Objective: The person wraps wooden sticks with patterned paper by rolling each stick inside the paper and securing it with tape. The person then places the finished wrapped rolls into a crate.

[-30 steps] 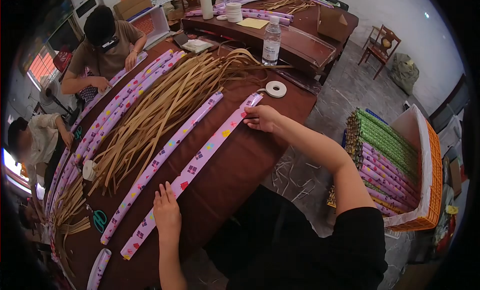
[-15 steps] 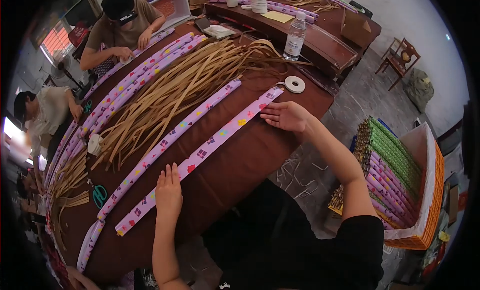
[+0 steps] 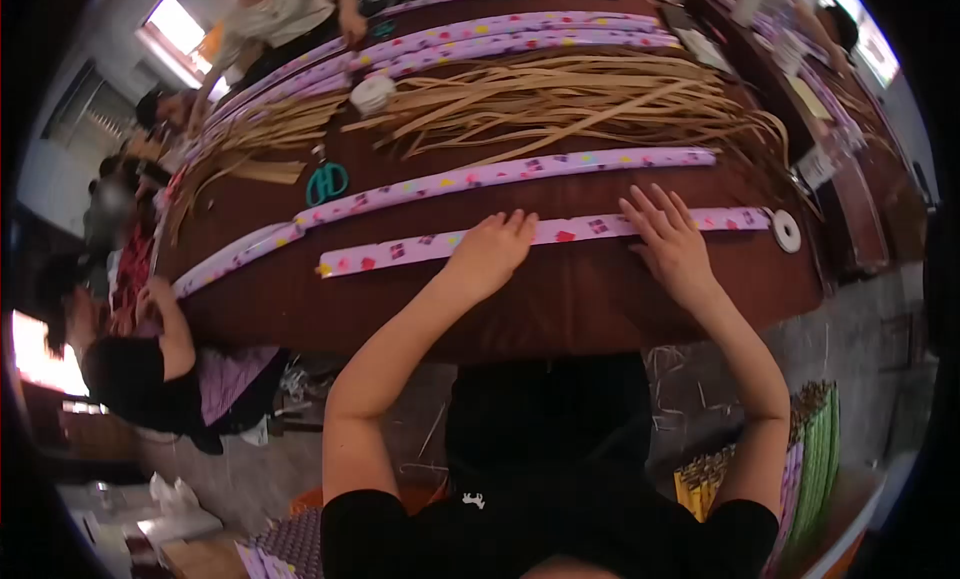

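Note:
A pink patterned strip (image 3: 570, 229) lies across the brown table in front of me. My left hand (image 3: 492, 251) rests on it left of the middle, fingers spread a little and pointing away. Farther right, my right hand (image 3: 668, 241) lies on the strip with its fingers apart. Neither hand is closed round anything. A white tape roll (image 3: 787, 231) is at the strip's right end. Behind the strip lies a longer pink patterned piece (image 3: 520, 171), with green-handled scissors (image 3: 326, 182) beyond its left part.
Tan flat strips (image 3: 560, 104) lie in a long pile behind, with more pink rolls (image 3: 520, 39) past them and a white roll (image 3: 373, 94) at the pile's left. Co-workers are at the far side and left. Bundled green rolls (image 3: 818, 459) stand at lower right.
The view has swung to the left, so the strip now lies nearly level across it. My left hand has moved along the strip, and my hands are closer together.

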Demonstrator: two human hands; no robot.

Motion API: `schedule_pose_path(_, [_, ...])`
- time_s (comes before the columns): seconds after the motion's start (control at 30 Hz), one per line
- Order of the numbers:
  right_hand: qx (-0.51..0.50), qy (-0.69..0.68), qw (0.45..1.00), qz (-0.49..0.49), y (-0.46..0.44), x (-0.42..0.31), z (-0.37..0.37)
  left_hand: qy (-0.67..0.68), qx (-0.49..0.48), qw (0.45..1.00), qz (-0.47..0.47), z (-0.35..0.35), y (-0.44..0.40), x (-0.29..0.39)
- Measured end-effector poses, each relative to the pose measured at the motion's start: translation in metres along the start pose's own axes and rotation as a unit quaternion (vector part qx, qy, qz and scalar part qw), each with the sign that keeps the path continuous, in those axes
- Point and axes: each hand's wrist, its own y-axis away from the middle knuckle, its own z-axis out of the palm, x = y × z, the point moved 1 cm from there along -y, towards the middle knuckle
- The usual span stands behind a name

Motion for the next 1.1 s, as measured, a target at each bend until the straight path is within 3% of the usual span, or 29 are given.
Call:
schedule_pose_path(0.1, [-0.054, -0.068, 0.996, 0.004, -0.013, 0.008, 0.018, -0.003, -0.003, 1.000, -0.016, 0.001, 0.000, -0.007])
schedule_pose_path(0.17, [-0.020, -0.056, 0.998, -0.033, -0.017, 0.007, 0.020, 0.069, -0.067, 0.995, -0.029, -0.007, -0.003, -0.008])
schedule_pose_path(0.33, [-0.020, -0.032, 0.999, -0.039, -0.016, 0.007, 0.021, 0.041, -0.063, 0.997, -0.033, -0.006, -0.002, -0.006])
schedule_pose_path(0.53, [-0.033, -0.015, 0.998, -0.045, -0.017, 0.010, 0.027, 0.033, -0.045, 0.998, -0.017, -0.003, -0.001, -0.007])
schedule_pose_path(0.77, [-0.055, 0.002, 0.998, -0.040, -0.013, 0.012, 0.026, -0.039, 0.048, 0.998, 0.012, 0.014, 0.007, -0.011])
schedule_pose_path(1.1, [-0.062, -0.020, 0.997, -0.052, -0.013, 0.018, 0.036, -0.012, 0.087, 0.996, 0.029, 0.020, 0.007, -0.016])
